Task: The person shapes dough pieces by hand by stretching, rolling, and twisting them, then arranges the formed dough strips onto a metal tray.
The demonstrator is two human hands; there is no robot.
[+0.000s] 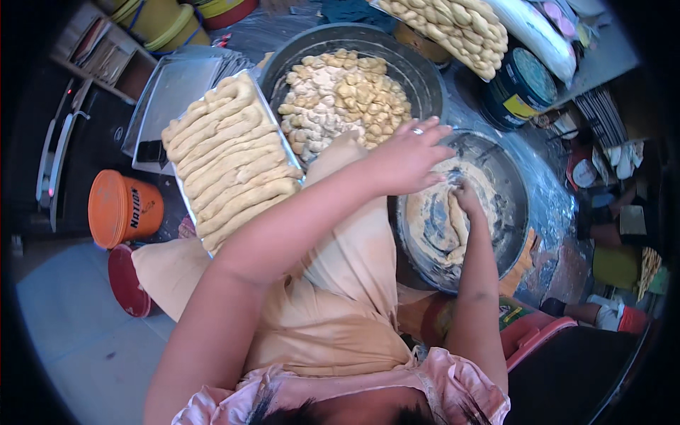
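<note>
My left hand [411,157], with a ring on one finger, hovers between two dark basins with its fingers apart and nothing in them. In the floured basin [523,195] on the right, my right hand [465,197] is closed on the upper end of a dough rope [457,225]. The rope's lower part trails over the flour. Beyond my left hand, a larger black basin [312,44] contains many dough lumps [347,99], partly dusted with flour. Left of my left forearm, a tray [185,193] carries rows of long dough strips [234,159]; the forearm hides part of its near side.
An orange bucket [117,209] and a dark red bowl [127,280] stand at the left. Stacked metal trays [173,85] lie behind the dough tray. At the far right are another tray of twisted dough [453,28] and a dark bucket [520,88]. Beige cloth [347,283] covers my lap.
</note>
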